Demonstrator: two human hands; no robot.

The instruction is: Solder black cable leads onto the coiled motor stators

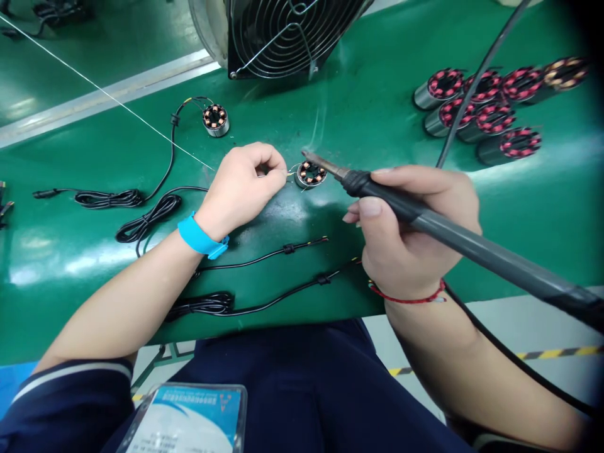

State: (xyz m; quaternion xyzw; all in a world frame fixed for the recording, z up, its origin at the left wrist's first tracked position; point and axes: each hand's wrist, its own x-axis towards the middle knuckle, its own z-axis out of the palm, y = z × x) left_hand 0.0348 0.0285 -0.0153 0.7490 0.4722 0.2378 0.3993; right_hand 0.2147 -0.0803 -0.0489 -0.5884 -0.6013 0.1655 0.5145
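Observation:
My right hand [418, 226] is wrapped round the grey and black handle of a soldering iron [476, 242]. The iron's tip lies over a small motor stator [310, 175] with copper windings, and faint smoke rises there; whether they touch I cannot tell. At the stator's left side, my left hand [250, 182] is closed in a pinch on thin wires [289, 173] that lead to the stator. A coiled black cable [150, 217] runs under this hand. A taut, pale thin strand [117, 102] reaches the same hand from the upper left; its end is hidden.
A fan with a wire guard [292, 38] stands at the back. Another stator [216, 119], joined to a black cable, sits at the left. Several stators with red windings [491, 119] are grouped at right. Two cables with bared ends [287, 249] lie in front of me.

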